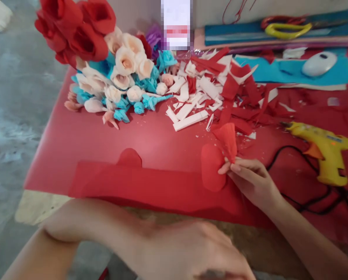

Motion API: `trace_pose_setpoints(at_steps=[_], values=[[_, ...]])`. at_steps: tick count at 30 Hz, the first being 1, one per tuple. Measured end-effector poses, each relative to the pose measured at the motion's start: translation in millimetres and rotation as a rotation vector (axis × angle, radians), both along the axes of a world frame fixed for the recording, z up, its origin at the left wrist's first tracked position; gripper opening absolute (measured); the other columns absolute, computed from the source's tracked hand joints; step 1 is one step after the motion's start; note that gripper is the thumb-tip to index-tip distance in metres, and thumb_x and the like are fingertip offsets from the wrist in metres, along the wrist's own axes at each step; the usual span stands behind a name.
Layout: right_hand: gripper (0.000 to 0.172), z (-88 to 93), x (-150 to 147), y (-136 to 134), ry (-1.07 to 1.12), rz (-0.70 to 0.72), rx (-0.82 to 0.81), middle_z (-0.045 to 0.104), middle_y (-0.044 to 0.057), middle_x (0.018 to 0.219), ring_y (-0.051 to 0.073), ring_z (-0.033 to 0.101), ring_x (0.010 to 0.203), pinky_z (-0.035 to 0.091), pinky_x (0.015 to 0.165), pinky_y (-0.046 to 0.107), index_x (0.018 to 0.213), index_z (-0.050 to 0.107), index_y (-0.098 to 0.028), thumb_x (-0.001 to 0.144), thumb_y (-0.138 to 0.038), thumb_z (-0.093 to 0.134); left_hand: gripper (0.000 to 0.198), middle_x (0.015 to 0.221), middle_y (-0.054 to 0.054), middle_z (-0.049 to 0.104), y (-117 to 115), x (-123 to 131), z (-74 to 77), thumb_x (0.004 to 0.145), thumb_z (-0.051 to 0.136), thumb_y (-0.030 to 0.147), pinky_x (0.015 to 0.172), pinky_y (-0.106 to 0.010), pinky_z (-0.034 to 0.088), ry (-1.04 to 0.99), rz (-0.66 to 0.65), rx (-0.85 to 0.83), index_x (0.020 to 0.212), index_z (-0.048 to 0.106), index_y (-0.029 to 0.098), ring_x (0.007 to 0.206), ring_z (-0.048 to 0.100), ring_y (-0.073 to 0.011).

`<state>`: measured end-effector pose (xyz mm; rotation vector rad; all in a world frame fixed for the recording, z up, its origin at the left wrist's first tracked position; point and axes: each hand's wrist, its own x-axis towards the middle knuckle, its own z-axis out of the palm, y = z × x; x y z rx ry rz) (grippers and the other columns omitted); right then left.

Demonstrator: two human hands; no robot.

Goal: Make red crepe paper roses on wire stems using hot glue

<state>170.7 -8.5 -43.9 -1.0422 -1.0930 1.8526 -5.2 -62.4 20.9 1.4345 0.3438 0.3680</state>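
Note:
Between thumb and fingers, my right hand (pixel 250 177) pinches the narrow lower end of a red crepe paper piece (pixel 228 138), which fans out upward. Just left of those fingers lies a rounded red paper petal (pixel 212 167) on a long red paper strip (pixel 150 184). Another red piece with a round end (pixel 130 157) shows behind the strip. My left hand (pixel 200 249) is low in front of the table's near edge, back of the hand up and blurred. Its fingers run toward the bottom of the picture, and a small dark shape beneath them cannot be made out.
A yellow glue gun (pixel 326 147) with black cable lies at the right. Paper scraps (pixel 197 93) cover the middle back. Paper flowers (pixel 127 62) are heaped at the left back. Scissors with a yellow handle (pixel 287 30) and a white mouse (pixel 320 64) lie at the back right.

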Motion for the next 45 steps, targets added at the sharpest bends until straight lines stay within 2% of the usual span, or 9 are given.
trace_pose_setpoints(at_steps=[3,5,8,13,18,25,30,37,45], values=[[0.013,12.0,1,0,0.004,0.011,0.059,0.059,0.000,0.067,0.010,0.051,0.063,0.041,0.059,0.022,0.072,0.071,-0.027,0.076,-0.030,0.059,0.018,0.069,-0.003,0.056,14,-6,5.3,0.081,0.041,0.009,0.073,-0.021,0.043,0.099,0.349,0.084,0.070,0.054,0.014,0.069,0.052,-0.0110],[0.017,22.6,3,0,0.017,0.024,0.107,0.059,0.001,0.066,0.011,0.050,0.061,0.041,0.058,0.024,0.070,0.071,-0.024,0.076,-0.034,0.059,0.007,0.084,-0.003,0.052,27,-9,3.1,0.080,0.048,0.014,0.078,-0.022,0.041,0.010,0.736,0.064,0.084,0.053,0.017,0.081,0.049,-0.0117],[0.021,39.0,7,2,0.037,0.055,0.182,0.060,0.001,0.068,0.010,0.051,0.060,0.040,0.057,0.023,0.071,0.071,-0.023,0.078,-0.036,0.057,0.016,0.099,-0.003,0.052,43,-8,-4.2,0.079,0.054,0.023,0.091,-0.025,0.037,-0.181,1.072,-0.205,0.095,0.055,0.021,0.096,0.049,-0.0133],[0.021,60.8,6,6,0.058,0.081,0.325,0.062,0.000,0.079,0.010,0.056,0.072,0.043,0.065,0.021,0.077,0.070,-0.025,0.083,-0.033,0.051,0.049,0.101,-0.012,0.062,45,2,-6.3,0.066,0.065,0.046,0.085,-0.037,0.044,-0.190,0.773,-0.525,0.103,0.060,0.014,0.096,0.056,-0.0261],[0.020,77.6,2,11,-0.012,0.040,0.466,0.062,0.002,0.086,0.011,0.058,0.080,0.044,0.072,0.020,0.082,0.069,-0.021,0.084,-0.024,0.049,0.017,0.085,-0.003,0.068,48,5,6.6,0.077,0.059,0.031,0.071,-0.027,0.047,-0.111,0.904,-0.350,0.087,0.068,0.021,0.078,0.061,-0.0162],[0.018,80.8,3,17,-0.242,-0.237,0.817,0.055,0.004,0.101,0.012,0.054,0.093,0.043,0.079,0.019,0.085,0.065,-0.020,0.081,-0.012,0.050,0.010,0.058,0.003,0.064,81,3,37.8,0.071,0.066,0.028,0.051,-0.018,0.042,-0.114,1.171,-0.084,0.069,0.070,0.018,0.051,0.052,-0.0086],[0.017,78.2,2,16,-0.280,-0.248,0.832,0.059,0.005,0.090,0.011,0.058,0.077,0.046,0.065,0.018,0.081,0.065,-0.018,0.080,-0.011,0.050,0.008,0.056,0.003,0.062,80,3,42.3,0.067,0.069,0.027,0.047,-0.018,0.040,-0.123,1.249,0.029,0.067,0.071,0.019,0.048,0.048,-0.0080],[0.017,76.6,-3,13,-0.311,-0.313,0.786,0.065,0.002,0.080,0.011,0.061,0.067,0.048,0.058,0.016,0.076,0.068,-0.022,0.079,-0.015,0.053,0.018,0.064,-0.001,0.065,70,13,39.3,0.079,0.057,0.030,0.057,-0.023,0.044,-0.158,0.990,-0.013,0.083,0.072,0.021,0.061,0.055,-0.0132],[0.021,75.8,-6,7,-0.330,-0.294,0.721,0.067,-0.001,0.068,0.010,0.059,0.057,0.046,0.055,0.016,0.081,0.070,-0.024,0.079,-0.011,0.053,0.016,0.067,0.000,0.064,60,20,35.8,0.080,0.056,0.021,0.061,-0.024,0.047,-0.266,0.912,-0.086,0.090,0.068,0.024,0.062,0.055,-0.0129]])
